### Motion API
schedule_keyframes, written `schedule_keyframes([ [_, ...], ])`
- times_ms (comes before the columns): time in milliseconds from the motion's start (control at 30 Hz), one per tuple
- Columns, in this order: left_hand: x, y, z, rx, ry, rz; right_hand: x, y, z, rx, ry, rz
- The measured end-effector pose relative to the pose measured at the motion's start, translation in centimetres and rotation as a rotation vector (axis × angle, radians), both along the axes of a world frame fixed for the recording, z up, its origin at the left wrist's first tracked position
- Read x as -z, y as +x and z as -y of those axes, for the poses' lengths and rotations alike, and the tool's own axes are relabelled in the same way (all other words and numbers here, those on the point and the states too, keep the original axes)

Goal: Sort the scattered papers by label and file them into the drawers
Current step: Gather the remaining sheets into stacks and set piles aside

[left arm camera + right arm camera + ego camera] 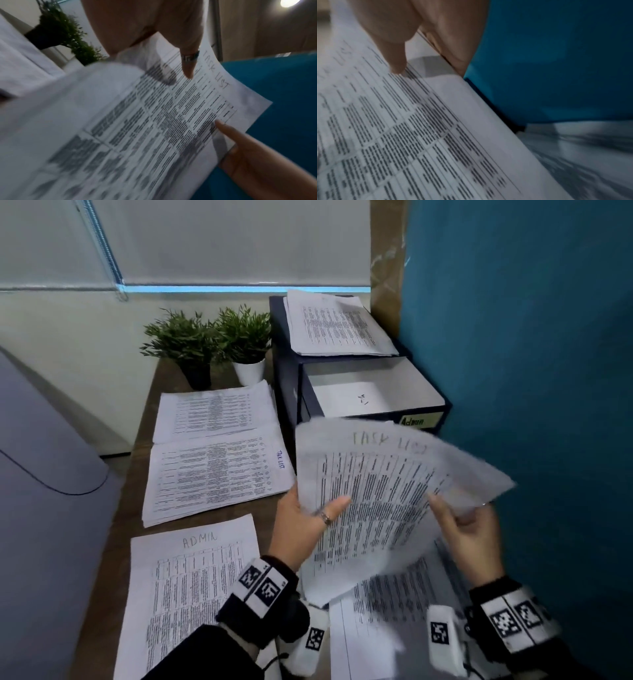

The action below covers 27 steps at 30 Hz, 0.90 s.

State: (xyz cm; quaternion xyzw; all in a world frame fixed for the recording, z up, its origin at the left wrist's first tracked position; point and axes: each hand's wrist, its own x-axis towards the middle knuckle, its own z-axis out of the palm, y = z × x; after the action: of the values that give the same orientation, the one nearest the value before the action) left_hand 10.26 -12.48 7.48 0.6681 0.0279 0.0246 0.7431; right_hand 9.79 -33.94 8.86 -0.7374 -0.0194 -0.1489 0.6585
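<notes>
While pinched by left hand (301, 529) and right hand (469, 539), thumbs on top, TASK LIST sheets (383, 501) fanned just in front of open Admin drawer (373, 402). Risk: misfiling there, or loose sheets slipping apart.

The sheets (383, 501) I hold are motion-blurred, their print unreadable; they hide my fingers and the papers (387, 628) beneath.

Two leafy green artificial plants are standing side by side at upper centre, one in a black pot (194, 374), one in a white pot (249, 371). A teal wall panel (534, 337) is filling the right side, and a pale grey roller blind (222, 241) is hanging across the top.
</notes>
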Motion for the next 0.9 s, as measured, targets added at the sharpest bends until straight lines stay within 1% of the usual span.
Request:
schedule_keyframes([
  [67,2.0,-0.4,-0.1,0.064,0.152,-0.107,2.2,-0.1,0.2,-0.067,-0.031,-0.11],
  [133,3.5,-1.0,0.0,0.125,0.229,-0.191,3.6,-0.3,0.2,-0.12,-0.135,-0.198],
  [200,3.9,-1.4,-0.1,0.16,0.19,-0.237,3.5,-0.5,-0.1,-0.124,-0.135,-0.277],
  [233,3.3,-1.6,-0.3,0.161,0.156,-0.259,3.0,-0.5,-0.3,-0.119,-0.135,-0.291],
  [300,2.6,-1.4,-1.1,0.126,0.144,-0.288,1.7,0.1,-0.3,-0.151,-0.203,-0.26],
  [367,1.6,-1.0,-2.5,0.081,0.2,-0.286,0.3,1.0,-0.3,-0.214,-0.26,-0.216],
  [400,1.0,-0.8,-3.6,0.059,0.201,-0.259,-0.4,1.4,-0.4,-0.232,-0.328,-0.188],
  [467,-0.4,-0.4,-5.8,0.045,0.129,-0.2,-1.5,2.3,-1.4,-0.267,-0.523,-0.187],
  [500,-0.9,-0.2,-7.1,-0.001,0.065,-0.181,-1.7,2.8,-2.1,-0.284,-0.587,-0.185],
  [533,-0.5,0.0,-8.9,-0.087,0.02,-0.177,-1.6,3.4,-2.9,-0.293,-0.615,-0.194],
  [567,0.1,0.1,-10.6,-0.186,-0.002,-0.17,-1.7,3.9,-4.1,-0.317,-0.584,-0.222],
  [600,1.4,0.1,-12.5,-0.302,0.067,-0.189,-1.5,4.3,-5.3,-0.338,-0.501,-0.283],
  [633,3.2,-0.2,-14.5,-0.398,0.214,-0.234,-1.2,4.7,-6.6,-0.352,-0.38,-0.355],
  [667,5.2,-0.6,-16.2,-0.446,0.41,-0.318,-0.5,5.1,-7.9,-0.34,-0.264,-0.426],
  [700,7.1,-1.2,-17.6,-0.44,0.589,-0.388,0.3,5.5,-9.3,-0.309,-0.166,-0.486],
  [733,9.2,-1.7,-18.7,-0.377,0.74,-0.451,1.3,6.0,-10.7,-0.266,-0.1,-0.523],
  [800,12.6,-2.5,-20.1,-0.176,0.925,-0.494,3.2,6.9,-13.7,-0.209,-0.008,-0.548],
  [833,13.6,-2.7,-20.4,-0.083,0.978,-0.513,4.0,7.4,-15.2,-0.192,0.03,-0.566],
  [900,13.9,-2.9,-20.5,0.004,1.038,-0.599,5.2,8.3,-17.8,-0.142,0.161,-0.629],
])
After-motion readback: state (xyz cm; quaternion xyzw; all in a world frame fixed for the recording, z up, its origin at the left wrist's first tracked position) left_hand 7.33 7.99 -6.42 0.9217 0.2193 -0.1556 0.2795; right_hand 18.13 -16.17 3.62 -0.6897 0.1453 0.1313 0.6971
